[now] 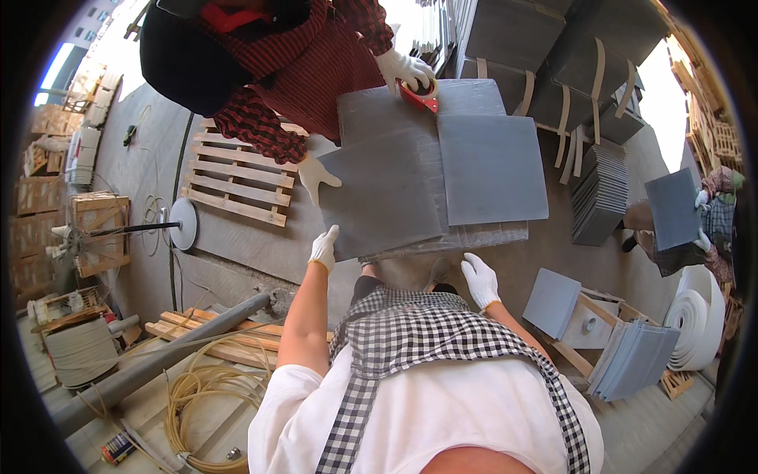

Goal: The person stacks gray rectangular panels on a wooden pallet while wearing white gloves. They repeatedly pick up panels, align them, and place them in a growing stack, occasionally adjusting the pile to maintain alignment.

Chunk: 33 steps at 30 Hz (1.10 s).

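Observation:
My left hand, in a white glove, grips the near left corner of a dark grey square slab. This slab lies turned at an angle over a plastic-wrapped stack. Beside it on the stack rests another grey square slab. My right hand, also gloved, hangs open near the stack's front edge, touching nothing, fingers stretched out. Across the stack, a co-worker's gloved hand is at the angled slab's left edge. The co-worker's other hand holds a red tape dispenser over the far edge.
A wooden pallet lies left of the stack. Strapped grey stacks stand at the back right. Another person carries a grey slab at right. Thinner panels, a white foam roll, a pipe and coiled hose are nearby.

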Available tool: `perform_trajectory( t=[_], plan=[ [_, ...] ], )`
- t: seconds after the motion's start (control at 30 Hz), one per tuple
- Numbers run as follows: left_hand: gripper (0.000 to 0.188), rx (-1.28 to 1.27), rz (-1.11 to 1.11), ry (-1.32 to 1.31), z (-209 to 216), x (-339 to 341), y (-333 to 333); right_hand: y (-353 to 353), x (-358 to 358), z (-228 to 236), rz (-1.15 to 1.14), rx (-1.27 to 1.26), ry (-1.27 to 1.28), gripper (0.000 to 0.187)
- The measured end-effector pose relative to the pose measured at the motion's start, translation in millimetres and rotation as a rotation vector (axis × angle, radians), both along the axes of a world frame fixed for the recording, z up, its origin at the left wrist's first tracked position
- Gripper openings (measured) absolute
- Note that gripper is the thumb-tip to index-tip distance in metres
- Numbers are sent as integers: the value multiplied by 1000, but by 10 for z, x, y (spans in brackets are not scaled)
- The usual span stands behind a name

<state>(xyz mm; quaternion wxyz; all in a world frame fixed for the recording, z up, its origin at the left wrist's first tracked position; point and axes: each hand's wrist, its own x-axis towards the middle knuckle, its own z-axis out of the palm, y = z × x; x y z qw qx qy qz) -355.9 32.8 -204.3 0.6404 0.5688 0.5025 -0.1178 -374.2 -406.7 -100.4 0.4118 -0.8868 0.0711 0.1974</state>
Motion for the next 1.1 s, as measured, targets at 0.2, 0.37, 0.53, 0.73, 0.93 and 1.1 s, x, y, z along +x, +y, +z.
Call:
perform_trajectory(
  t=[0.2,0.37,0.53,0.73,0.93,1.1],
  plan=[
    [35,-111,104,-90,70,237,-179,978,395,-530,-380,-3,195,72],
    [35,-138,59,-103,124,272,-34,1517,582,-288,-912,539,258,83],
    [27,-134,28,-150,225,497,178,1738,550,-372,-989,571,248,85],
    [38,-78,-160,-114,39,798,492,1716,662,-643,-570,99,189,82],
    [40,-42,-181,-82,-7,853,541,1569,767,-348,-294,-241,281,73],
    [52,269,-321,-53,-100,784,822,1376,724,-24,-214,-173,251,67]
  ],
)
